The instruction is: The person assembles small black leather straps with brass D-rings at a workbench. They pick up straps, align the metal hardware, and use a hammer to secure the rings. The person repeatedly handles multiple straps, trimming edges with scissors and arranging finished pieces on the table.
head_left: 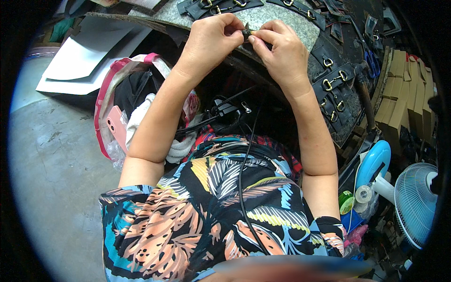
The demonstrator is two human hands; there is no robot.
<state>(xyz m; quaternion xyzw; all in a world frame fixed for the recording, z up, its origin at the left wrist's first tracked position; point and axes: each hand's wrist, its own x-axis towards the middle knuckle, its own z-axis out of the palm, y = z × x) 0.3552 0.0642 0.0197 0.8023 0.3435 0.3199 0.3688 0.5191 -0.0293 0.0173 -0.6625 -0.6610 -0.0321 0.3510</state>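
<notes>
Right at the near edge of the worktop [282, 21], both hands meet over one small dark piece [247, 32], apparently a short strap end, though it is too small and too covered to name more closely. The left hand [211, 40] has its fingertips pressed together on the piece's left end, thumb against forefinger. The right hand [279, 49] pinches the right end the same way, its thumb tip almost touching the left hand's fingers. The piece sits between the two pinches, just above the grey speckled surface and close to the worktop's dark curved rim.

Beyond the hands, along the far edge, lie black straps with brass rings [221, 5]. More black straps with brass buckles [334, 84] lie along the right edge, just beside the right wrist. Blue-handled scissors [372, 61] rest further right, near the worktop's right corner, and stacked cardboard pieces [404, 94] stand past that.

Below the worktop's left side, a pink-trimmed bag [117, 94] gapes open on the concrete floor [51, 164], with a pink phone [116, 127] and white cloth [141, 115] in it. White sheets [89, 56] lie behind the bag. Lower right stand a white fan [416, 202], a blue disc-shaped object [373, 162] and a roll of tape [363, 193]. A black cable [242, 188] runs down the person's leaf-patterned shirt.
</notes>
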